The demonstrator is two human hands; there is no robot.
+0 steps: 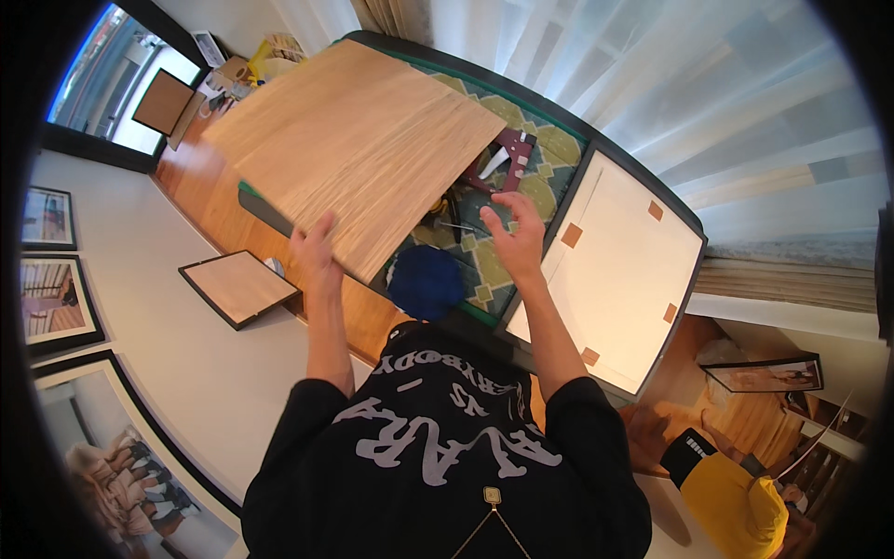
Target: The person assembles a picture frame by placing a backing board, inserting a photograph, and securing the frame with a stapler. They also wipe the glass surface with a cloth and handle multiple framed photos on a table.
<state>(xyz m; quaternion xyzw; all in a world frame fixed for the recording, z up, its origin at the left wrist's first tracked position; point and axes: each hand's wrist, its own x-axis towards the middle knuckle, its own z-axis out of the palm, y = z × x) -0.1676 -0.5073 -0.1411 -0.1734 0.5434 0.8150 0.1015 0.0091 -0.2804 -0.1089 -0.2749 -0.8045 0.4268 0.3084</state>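
A large wood-grain board (354,140) lies tilted over the far left of the padded, patterned work surface (484,247). My left hand (318,252) grips its near edge, slightly blurred. My right hand (518,233) hovers over the surface with thumb and fingers apart, holding nothing. Just beyond it lies a dark red staple gun (514,154) with a silver lever, close to the board's right corner. A black and yellow hand tool (441,207), partly hidden, is by the board's edge. Nearer me sits a round dark blue cloth-like thing (426,281).
A frame with a white back (619,270) and brown tape pieces lies on the right. Below left, a smaller framed panel (240,287) stands out over the floor. Framed pictures (61,293) hang on the left wall. A person in yellow (736,498) is at lower right.
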